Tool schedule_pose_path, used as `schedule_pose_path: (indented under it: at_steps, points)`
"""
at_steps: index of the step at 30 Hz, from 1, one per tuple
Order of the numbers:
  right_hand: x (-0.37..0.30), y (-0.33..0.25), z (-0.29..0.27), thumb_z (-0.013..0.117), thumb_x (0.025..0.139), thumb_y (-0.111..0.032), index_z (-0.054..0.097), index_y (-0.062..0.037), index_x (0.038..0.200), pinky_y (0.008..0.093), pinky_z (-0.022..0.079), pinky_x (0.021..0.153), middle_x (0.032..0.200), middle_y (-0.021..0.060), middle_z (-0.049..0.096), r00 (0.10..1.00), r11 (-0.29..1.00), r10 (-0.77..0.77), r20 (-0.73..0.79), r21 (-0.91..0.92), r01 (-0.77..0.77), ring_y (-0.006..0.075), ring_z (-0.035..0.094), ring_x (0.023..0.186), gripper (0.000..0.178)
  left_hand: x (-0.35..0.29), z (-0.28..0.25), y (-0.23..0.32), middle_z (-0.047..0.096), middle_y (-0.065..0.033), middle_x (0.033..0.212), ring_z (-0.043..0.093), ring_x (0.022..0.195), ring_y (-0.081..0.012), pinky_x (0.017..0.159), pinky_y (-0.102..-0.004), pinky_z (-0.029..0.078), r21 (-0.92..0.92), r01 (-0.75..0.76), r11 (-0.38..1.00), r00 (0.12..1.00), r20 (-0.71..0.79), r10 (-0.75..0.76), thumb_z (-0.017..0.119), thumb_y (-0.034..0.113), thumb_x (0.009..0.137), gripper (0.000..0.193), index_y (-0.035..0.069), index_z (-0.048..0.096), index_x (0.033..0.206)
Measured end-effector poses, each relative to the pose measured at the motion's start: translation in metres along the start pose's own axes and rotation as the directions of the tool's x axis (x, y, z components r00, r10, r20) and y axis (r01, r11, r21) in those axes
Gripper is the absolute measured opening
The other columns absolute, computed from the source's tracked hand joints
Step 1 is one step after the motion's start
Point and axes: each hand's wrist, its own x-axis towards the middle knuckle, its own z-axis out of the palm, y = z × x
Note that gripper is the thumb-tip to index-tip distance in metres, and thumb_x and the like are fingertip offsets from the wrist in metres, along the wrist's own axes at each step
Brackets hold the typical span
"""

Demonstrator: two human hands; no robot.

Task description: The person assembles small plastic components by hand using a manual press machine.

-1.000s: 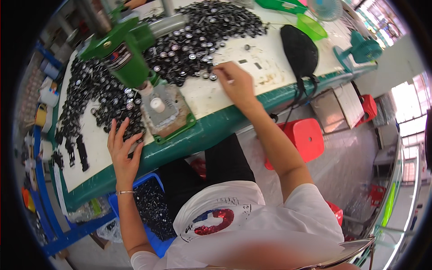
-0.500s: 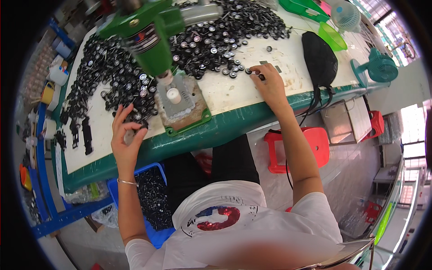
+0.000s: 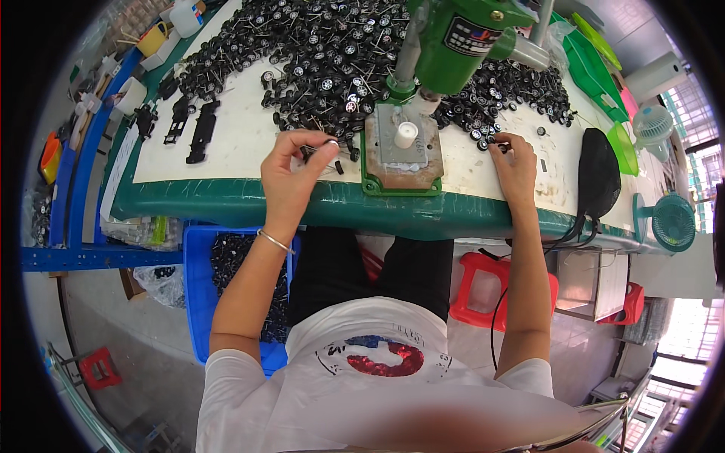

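My left hand (image 3: 287, 181) is closed at the near edge of the wheel pile, thumb and forefinger pinching a small black toy wheel (image 3: 331, 142) with a silvery rim. To the right of the press, my right hand (image 3: 517, 172) has its fingers curled around a dark wheel (image 3: 504, 149), partly hidden by them. Loose wheels (image 3: 482, 144) lie right beside those fingertips. Between my hands stands a green bench press (image 3: 453, 57). On its base plate (image 3: 385, 143) sits a short white cylinder (image 3: 405, 134); neither hand touches it.
A heap of black wheels and axles (image 3: 317, 57) covers the table's far side. Black chassis parts (image 3: 202, 132) lie at left, a black cloth bag (image 3: 599, 174) and teal fan (image 3: 672, 223) at right. Below are a blue bin (image 3: 198, 302) of small parts and a red stool (image 3: 472, 302).
The view has turned, so the press appears farther right. My left hand has moved closer to the wheel pile and press, its spread fingers drawing together. My right hand stays by the loose wheels.
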Motion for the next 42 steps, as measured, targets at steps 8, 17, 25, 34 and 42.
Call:
schedule_pose_path:
  at_steps: [8,17,25,34,42]
  points:
    - [0.002,-0.005,-0.003,0.068,0.082,-0.014,0.066,-0.0074,0.103,0.0349,0.040,0.085,0.096,0.0048,0.066,0.996,0.999,-0.038,-0.083,0.018,0.039,0.0211,0.056,0.089,0.021,-0.045,0.002,0.023,0.069,-0.0023,0.091,0.060,0.086,-0.0089,0.071,-0.0224,0.044,0.136,0.013,0.991,0.952,0.303,-0.054,0.071,0.006,0.082,0.011,0.005,0.064,0.090]
    - [0.007,-0.114,0.008,0.065,0.085,-0.009,0.066,-0.0029,0.112,0.0303,0.047,0.084,0.103,0.0095,0.061,0.962,0.847,-0.271,0.026,0.481,0.226,0.0200,0.059,0.092,0.028,0.006,0.017,0.001,0.068,-0.0022,0.087,0.061,0.080,-0.0059,0.072,-0.0197,0.048,-0.112,0.354,0.928,0.908,0.280,-0.312,0.067,0.011,0.088,0.012,-0.001,0.063,0.091]
    - [0.005,-0.133,0.023,0.064,0.085,-0.014,0.068,-0.0039,0.108,0.0291,0.046,0.081,0.100,0.0065,0.058,0.950,0.823,-0.151,0.275,0.567,-0.033,0.0160,0.056,0.089,0.026,-0.008,0.006,0.007,0.068,-0.0072,0.094,0.066,0.090,-0.0138,0.073,-0.0229,0.052,-0.390,0.250,0.886,0.965,0.180,-0.192,0.062,0.008,0.092,0.010,0.002,0.061,0.100]
    - [-0.005,-0.136,0.030,0.064,0.086,-0.012,0.064,-0.0034,0.116,0.0276,0.044,0.084,0.106,0.0075,0.055,0.964,0.814,-0.193,0.185,0.578,0.052,0.0143,0.055,0.088,0.032,-0.005,-0.003,0.008,0.064,-0.0150,0.114,0.065,0.104,-0.0220,0.092,-0.0294,0.054,-0.644,0.513,0.568,0.857,0.345,-0.382,0.059,0.009,0.094,0.030,-0.003,0.057,0.121]
    - [-0.032,-0.117,0.033,0.063,0.087,-0.008,0.056,-0.0010,0.125,0.0284,0.045,0.086,0.108,0.0078,0.056,0.999,0.759,-0.035,-0.033,0.649,0.048,0.0136,0.055,0.091,0.039,-0.010,-0.032,0.019,0.060,-0.0208,0.124,0.058,0.118,-0.0263,0.101,-0.0285,0.048,-0.750,0.466,0.469,0.870,0.294,-0.395,0.057,-0.004,0.089,0.037,-0.006,0.055,0.125]
